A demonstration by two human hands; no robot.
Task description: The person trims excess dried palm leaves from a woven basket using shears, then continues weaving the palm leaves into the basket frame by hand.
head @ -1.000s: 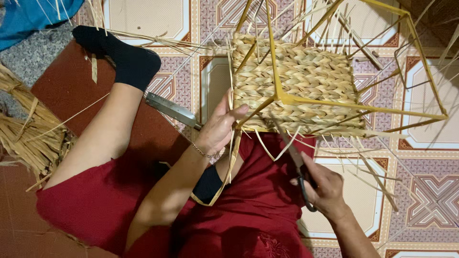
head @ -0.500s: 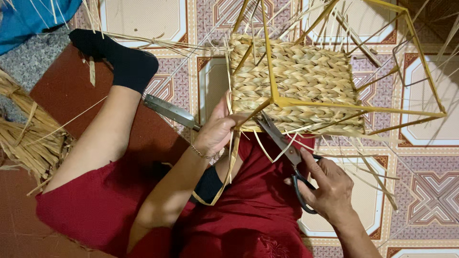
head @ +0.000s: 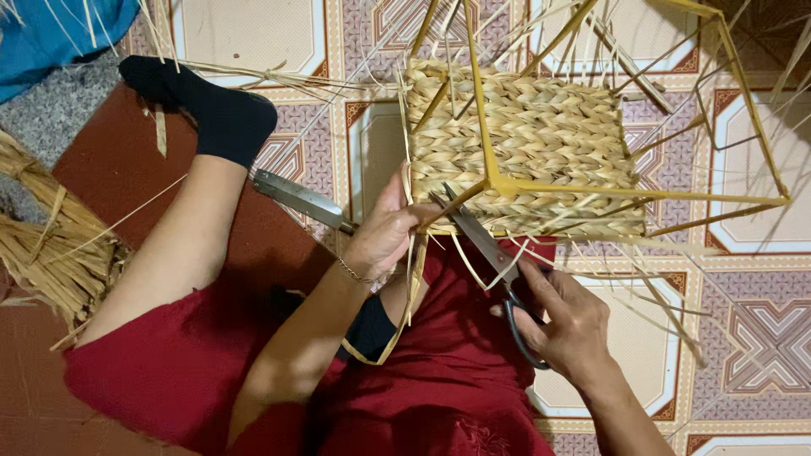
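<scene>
A woven straw basket [head: 532, 143] on a yellow metal frame [head: 481, 101] rests against my lap, loose straw ends sticking out all round. My left hand [head: 384, 232] grips the basket's near left corner and pinches a straw strand there. My right hand [head: 570, 321] holds black-handled scissors [head: 486, 245], blades parted and pointing up-left at the strand by the frame's corner. I sit on the floor in red clothes, my left leg stretched out in a black sock [head: 211, 110].
A large knife blade [head: 300, 198] lies on the floor beside my leg. Bundles of dry straw [head: 46, 245] sit at the left. Blue cloth [head: 51, 34] is at the top left. The floor is patterned tile.
My right hand has brought the scissors up from my lap to the basket's near corner. My left hand has stayed on the basket.
</scene>
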